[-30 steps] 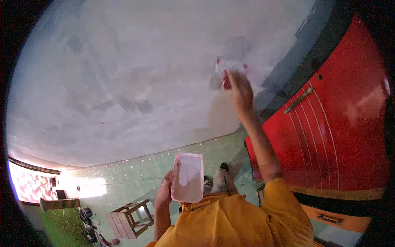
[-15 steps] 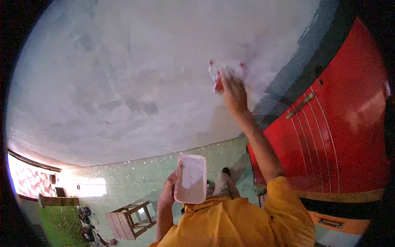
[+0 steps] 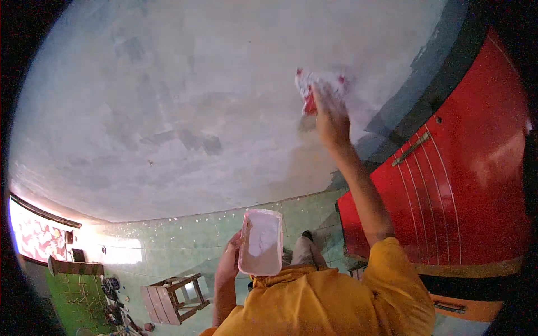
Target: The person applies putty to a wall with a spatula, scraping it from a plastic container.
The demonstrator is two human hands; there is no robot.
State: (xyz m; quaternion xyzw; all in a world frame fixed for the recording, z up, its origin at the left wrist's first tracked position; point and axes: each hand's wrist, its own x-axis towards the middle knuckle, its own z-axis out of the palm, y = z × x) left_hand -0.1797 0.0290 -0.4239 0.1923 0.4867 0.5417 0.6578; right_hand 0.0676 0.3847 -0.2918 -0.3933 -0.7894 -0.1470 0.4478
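Observation:
My right hand is closed on a flat red putty scraper, thickly smeared with white and somewhat blurred. It is pressed against, or very close to, the patchy white-grey wall. Low in front of my body, my left hand grips the left side of a shallow rectangular tub. Whitish paste coats the inside of that tub. My left fingers are partly hidden behind it.
A red door with a metal bolt stands to the right, beside a dark wall band. Green floor tiles carry white splatters along the wall's foot. A wooden stool stands lower left; cluttered items lie beyond it.
My right hand has moved up and slightly right along the wall with the scraper. The tub in my left hand has stayed nearly in place.

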